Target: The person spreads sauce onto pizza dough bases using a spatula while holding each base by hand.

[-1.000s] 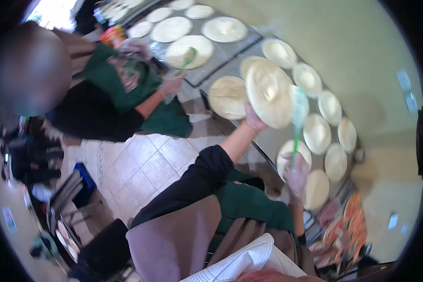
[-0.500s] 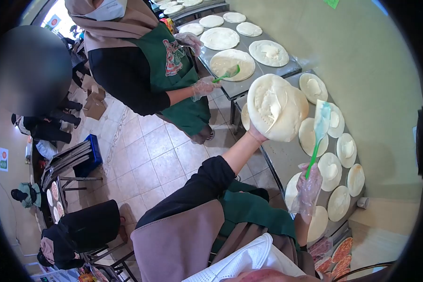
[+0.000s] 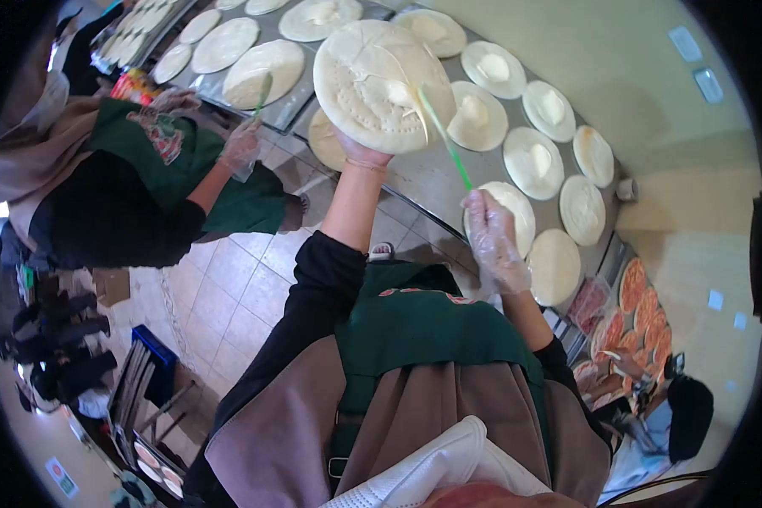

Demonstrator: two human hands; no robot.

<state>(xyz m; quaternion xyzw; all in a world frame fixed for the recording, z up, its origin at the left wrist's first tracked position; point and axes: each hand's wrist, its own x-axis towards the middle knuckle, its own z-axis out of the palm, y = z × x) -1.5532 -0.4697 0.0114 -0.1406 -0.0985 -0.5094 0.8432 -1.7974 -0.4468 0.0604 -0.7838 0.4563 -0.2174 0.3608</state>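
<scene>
My left hand (image 3: pixel 366 152) holds up a round flat dough base (image 3: pixel 368 63) from below, its fingers mostly hidden beneath it. The base is pricked with small holes and carries a white dollop near its middle. In a clear plastic glove, my right hand (image 3: pixel 495 241) is closed on the handle of a green spatula (image 3: pixel 450 148). The spatula's tip touches the right part of the base, where white cream shows. Under and around the hands, more dough bases (image 3: pixel 533 162) lie on a grey metal table (image 3: pixel 415 176), several with white dollops.
A co-worker in a green apron (image 3: pixel 135 161) stands at the left with another green spatula over a base. Topped red rounds (image 3: pixel 643 305) lie at the right, near a person in a dark cap (image 3: pixel 690 415). A small cup (image 3: pixel 626 190) stands by the wall.
The base in my left hand has moved left and up in view. My right hand has brought the spatula from beside the base onto it. A person has appeared at the lower right.
</scene>
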